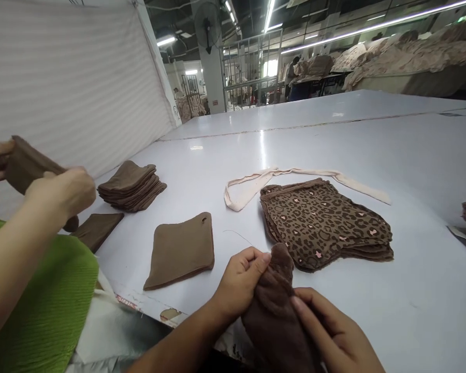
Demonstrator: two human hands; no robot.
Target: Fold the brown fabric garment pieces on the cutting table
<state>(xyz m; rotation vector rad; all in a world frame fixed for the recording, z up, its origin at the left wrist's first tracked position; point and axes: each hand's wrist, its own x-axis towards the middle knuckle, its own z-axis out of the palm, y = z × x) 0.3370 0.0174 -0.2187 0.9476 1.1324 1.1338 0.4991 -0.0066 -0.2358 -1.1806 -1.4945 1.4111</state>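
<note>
Left hand (pixel 237 281) at 11 o'clock and right hand (pixel 332 327) at 2 pinch brown cloth (pixel 275 329), seemingly soft, lightweight, best edge-held.

Garment/textile workshop, prob. factory floor: v. large white worktable (pixel 322 142) w/ stacks of cut cloth, e.g. leopard-print pile (pixel 330 217); co-worker (pixel 42 300) in green handling a brown pc. (pixel 25 163) alongside. Bkgd: big fabric heaps (pixel 419 59), metal rack (pixel 251 83), pillar-mtd fan (pixel 207 26), strip lights (pixel 373 28) o'head.

Fingers (pixel 259 265) pinching brown fabric (pixel 272 316), leopard-print stack (pixel 322 223) near, pale strip (pixel 361 189) behind
</note>
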